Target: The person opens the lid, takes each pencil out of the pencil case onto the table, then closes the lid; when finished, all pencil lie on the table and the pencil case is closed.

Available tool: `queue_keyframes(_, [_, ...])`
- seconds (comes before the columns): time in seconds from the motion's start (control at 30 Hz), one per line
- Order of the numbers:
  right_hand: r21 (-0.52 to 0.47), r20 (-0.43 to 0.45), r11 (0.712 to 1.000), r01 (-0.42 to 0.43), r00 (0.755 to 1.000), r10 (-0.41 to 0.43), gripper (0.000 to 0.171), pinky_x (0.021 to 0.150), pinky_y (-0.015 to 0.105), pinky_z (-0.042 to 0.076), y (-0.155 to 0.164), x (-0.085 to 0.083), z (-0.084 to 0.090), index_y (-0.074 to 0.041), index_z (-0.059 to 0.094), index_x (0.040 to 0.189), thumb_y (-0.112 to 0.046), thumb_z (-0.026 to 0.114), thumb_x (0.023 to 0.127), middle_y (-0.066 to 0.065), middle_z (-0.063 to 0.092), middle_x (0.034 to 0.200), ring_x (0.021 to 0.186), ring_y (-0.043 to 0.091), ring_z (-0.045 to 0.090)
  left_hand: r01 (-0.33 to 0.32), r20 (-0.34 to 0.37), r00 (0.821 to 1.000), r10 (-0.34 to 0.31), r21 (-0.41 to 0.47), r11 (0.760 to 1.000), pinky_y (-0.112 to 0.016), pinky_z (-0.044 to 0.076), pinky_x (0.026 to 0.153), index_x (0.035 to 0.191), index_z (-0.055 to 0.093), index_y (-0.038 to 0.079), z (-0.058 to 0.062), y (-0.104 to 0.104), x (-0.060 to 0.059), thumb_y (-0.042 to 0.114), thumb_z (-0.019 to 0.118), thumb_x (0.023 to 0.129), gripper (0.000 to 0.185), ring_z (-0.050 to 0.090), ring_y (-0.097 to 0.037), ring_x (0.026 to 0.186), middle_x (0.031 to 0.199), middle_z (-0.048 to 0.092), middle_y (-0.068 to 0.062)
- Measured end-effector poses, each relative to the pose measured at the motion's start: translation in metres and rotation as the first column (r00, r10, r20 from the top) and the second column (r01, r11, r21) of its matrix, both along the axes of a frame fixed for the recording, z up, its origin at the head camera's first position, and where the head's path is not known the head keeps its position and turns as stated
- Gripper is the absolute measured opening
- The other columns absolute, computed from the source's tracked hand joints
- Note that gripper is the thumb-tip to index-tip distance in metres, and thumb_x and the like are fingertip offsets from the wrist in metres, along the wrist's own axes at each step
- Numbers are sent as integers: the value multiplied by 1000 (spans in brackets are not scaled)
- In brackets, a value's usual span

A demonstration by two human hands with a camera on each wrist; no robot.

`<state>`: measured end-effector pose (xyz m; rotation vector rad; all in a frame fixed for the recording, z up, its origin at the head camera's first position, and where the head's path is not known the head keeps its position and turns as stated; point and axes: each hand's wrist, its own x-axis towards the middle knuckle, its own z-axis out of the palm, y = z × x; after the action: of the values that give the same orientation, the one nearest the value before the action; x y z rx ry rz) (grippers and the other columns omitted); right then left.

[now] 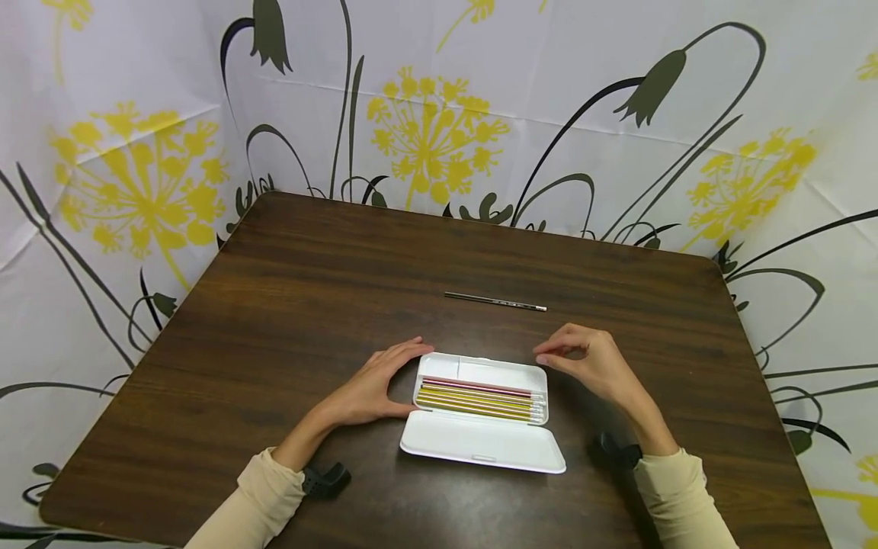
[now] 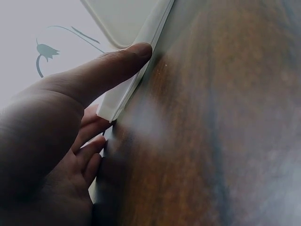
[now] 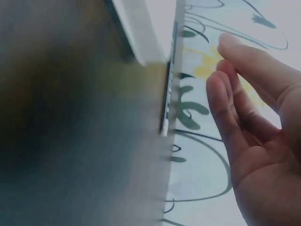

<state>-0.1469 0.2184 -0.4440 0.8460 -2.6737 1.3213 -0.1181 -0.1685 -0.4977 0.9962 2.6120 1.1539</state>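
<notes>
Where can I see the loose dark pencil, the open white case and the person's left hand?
Dark pencil (image 1: 495,301): head view, middle of its shaft.
White case (image 1: 482,438): head view, bare inside of its opened lid.
Left hand (image 1: 374,389): head view, back of the hand.

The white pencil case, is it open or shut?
The pencil case is open: its lid lies folded back, and pencils show inside.

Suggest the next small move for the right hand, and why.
I'd probably move the right hand to the pale-tipped end of the dark pencil: that hand looks empty, that end is the nearer one, and the pencil lies loose beyond the open white case, where other pencils lie, with the left hand at its left end.
</notes>
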Motion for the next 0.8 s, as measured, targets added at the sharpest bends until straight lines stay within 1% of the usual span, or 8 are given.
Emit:
queue_keyframes(0.1, [65, 19, 998, -5, 1000, 4, 15, 64, 26, 47, -4, 15, -4, -16, 80, 94, -14, 82, 80, -13, 66, 89, 76, 8, 60, 2, -3, 1000, -2, -1, 1000, -53, 25, 104, 151, 38, 14, 0, 0, 1, 44, 84, 75, 93, 23, -23, 145, 155, 33, -10])
queue_keyframes(0.2, [130, 25, 991, -16, 1000, 13, 17, 62, 27, 47, -7, 26, -6, -17, 80, 95, -13, 83, 79, -13, 64, 88, 74, 6, 58, 2, -5, 1000, -2, -4, 1000, -53, 25, 104, 151, 38, 14, 0, 0, 1, 45, 83, 76, 93, 23, -23, 145, 155, 33, -9])
queue_keyframes(0.3, [193, 3, 981, -29, 1000, 29, 20, 61, 26, 47, -10, 32, -7, -17, 80, 96, -11, 84, 78, -11, 62, 88, 73, 7, 57, 0, -3, 1000, 0, -6, 1000, -52, 25, 104, 151, 38, 15, 0, 0, 1, 45, 83, 76, 93, 23, -22, 145, 155, 33, -9])
queue_keyframes(0.43, [269, -39, 962, -39, 998, 52, 19, 60, 26, 45, -14, 36, -8, -16, 79, 98, -12, 83, 79, -7, 62, 89, 74, 11, 55, -2, -6, 1000, 2, -5, 1000, -52, 25, 104, 151, 38, 15, 0, -1, 0, 44, 84, 75, 93, 23, -22, 145, 155, 34, -9])
queue_keyframes(0.5, [293, -47, 955, -42, 997, 58, 19, 61, 26, 44, -15, 36, -9, -15, 79, 98, -13, 83, 80, -6, 62, 90, 75, 13, 55, 0, -10, 1000, 0, -4, 1000, -52, 26, 104, 151, 38, 14, -1, -1, -1, 44, 84, 75, 93, 23, -22, 145, 155, 34, -9])
queue_keyframes(0.63, [308, -44, 950, -45, 997, 61, 17, 62, 26, 44, -15, 37, -11, -15, 79, 98, -14, 82, 81, -5, 63, 90, 75, 14, 55, 1, -12, 1000, -1, -2, 1000, -51, 25, 104, 151, 38, 15, -2, -1, -1, 44, 84, 75, 93, 23, -22, 145, 155, 34, -8])
queue_keyframes(0.8, [313, -72, 949, -49, 995, 75, 17, 61, 26, 44, -15, 36, -14, -14, 79, 96, -13, 83, 80, -4, 64, 89, 75, 15, 55, 0, -4, 1000, 0, 0, 1000, -52, 25, 104, 151, 38, 16, -2, -1, -1, 44, 84, 75, 93, 23, -21, 145, 155, 34, -8])
